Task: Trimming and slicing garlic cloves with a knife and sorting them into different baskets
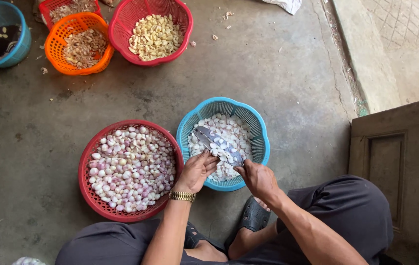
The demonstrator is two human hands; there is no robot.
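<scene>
Your right hand (258,177) is clamped around the handle of a knife (217,145), knuckles up, wrist bent slightly inward, with the forearm running back over your right knee. The blade points up and to the left, lying flat across the sliced pieces (226,142) in the blue basket (263,142).

Your left hand (197,171) reaches in from the other side, fingers curled together with the tips at the basket's near rim, just beside the blade; whether they pinch a piece I cannot tell. A gold watch (182,196) sits on that wrist, and the forearm comes straight up between your knees. The two hands are close together, almost touching over the near edge of the blue basket.

Just to the left, touching the blue basket, stands a red basket (86,176) full of whole peeled shallots (131,167), pink and white. You are squatting on a concrete floor (278,64), dark sandals (253,216) under you.

Farther off, at the top of the view, sit another red basket (121,29) of pale yellow pieces, an orange basket (55,49) of brown peelings, and a second blue basket (20,44) at the left edge. A wooden door panel (400,157) stands at the right.
</scene>
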